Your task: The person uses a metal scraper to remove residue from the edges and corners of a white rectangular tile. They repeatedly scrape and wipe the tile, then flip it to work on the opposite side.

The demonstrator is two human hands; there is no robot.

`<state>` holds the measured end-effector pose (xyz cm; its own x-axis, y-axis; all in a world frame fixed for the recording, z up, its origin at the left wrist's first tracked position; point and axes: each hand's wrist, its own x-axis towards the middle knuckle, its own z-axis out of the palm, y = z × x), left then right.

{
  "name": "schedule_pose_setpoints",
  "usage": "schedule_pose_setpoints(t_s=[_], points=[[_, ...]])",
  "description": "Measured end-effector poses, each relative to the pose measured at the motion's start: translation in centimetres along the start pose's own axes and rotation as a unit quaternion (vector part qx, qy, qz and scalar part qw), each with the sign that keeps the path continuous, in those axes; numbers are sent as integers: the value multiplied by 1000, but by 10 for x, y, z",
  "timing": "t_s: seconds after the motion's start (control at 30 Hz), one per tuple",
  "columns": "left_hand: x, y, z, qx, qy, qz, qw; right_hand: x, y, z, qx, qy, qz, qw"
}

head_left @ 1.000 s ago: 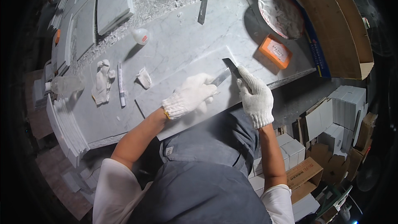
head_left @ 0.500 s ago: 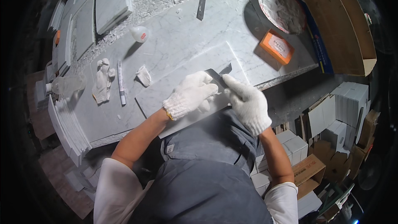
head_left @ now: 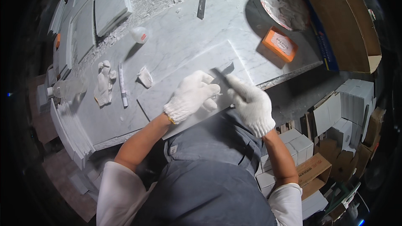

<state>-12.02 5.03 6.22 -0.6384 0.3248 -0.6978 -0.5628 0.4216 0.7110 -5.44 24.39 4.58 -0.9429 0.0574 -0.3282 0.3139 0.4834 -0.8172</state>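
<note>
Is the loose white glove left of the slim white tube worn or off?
Off: the glove lies on the tabletop beside the slim white tube, with no arm leading into its cuff.

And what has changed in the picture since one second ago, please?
The white-gloved right hand moved left, toward the white-gloved left hand, bringing along its dark flat metal blade. Nothing was taken up or let go. The left hand keeps its grey metal strip; the rectangular orange box and loose white knitted glove lie where they were.
</note>
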Motion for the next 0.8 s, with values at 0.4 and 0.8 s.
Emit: schedule_pose_setpoints(t_s=[0.4, 0.8], points=[[1, -2, 1, -2, 24, -2, 1000, 1, 17, 6, -75, 104, -14, 992], [2, -2, 0, 4, 15, 8, 1000, 4, 18, 7, 47, 94, 40, 994]])
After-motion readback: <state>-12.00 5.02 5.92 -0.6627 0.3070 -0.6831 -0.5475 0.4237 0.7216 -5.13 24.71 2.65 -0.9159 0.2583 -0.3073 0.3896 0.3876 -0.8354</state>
